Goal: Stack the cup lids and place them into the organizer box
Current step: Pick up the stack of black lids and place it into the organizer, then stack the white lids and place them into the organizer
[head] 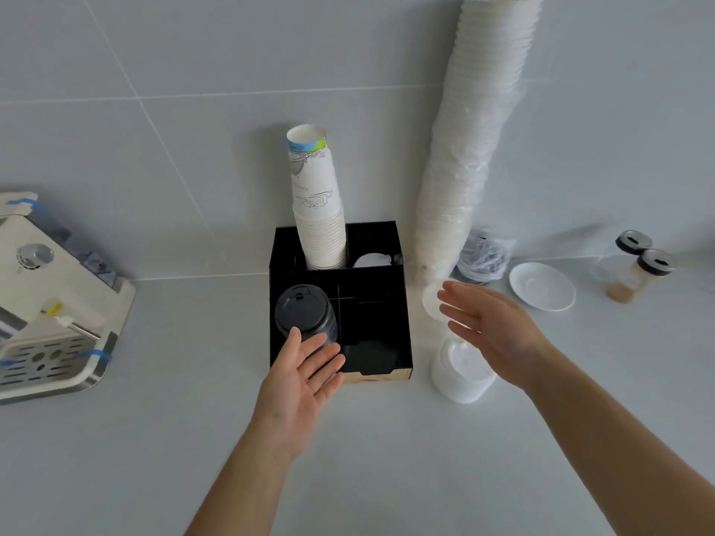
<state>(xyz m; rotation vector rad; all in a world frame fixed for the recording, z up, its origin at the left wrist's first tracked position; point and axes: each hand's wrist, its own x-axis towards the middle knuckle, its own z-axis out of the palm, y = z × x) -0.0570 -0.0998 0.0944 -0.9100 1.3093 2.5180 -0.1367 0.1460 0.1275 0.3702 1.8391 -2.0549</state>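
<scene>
A black organizer box (402,323) stands against the wall. Its front left compartment holds a stack of black cup lids (303,313). My left hand (301,377) is open, palm up, just in front of that stack, fingertips near its lower edge. A stack of white lids (458,375) sits on the counter right of the box. Above it my right hand (487,323) is spread open, and beside its fingertips lies a single white lid (430,299). Another white lid (371,261) lies in the box's back right compartment.
A short stack of paper cups (317,210) rises from the back left compartment. A tall sleeve of white cups (472,141) leans on the wall. A white saucer (541,286), two glass jars (634,268) and bagged black lids (483,257) sit right. A coffee machine (50,303) stands left.
</scene>
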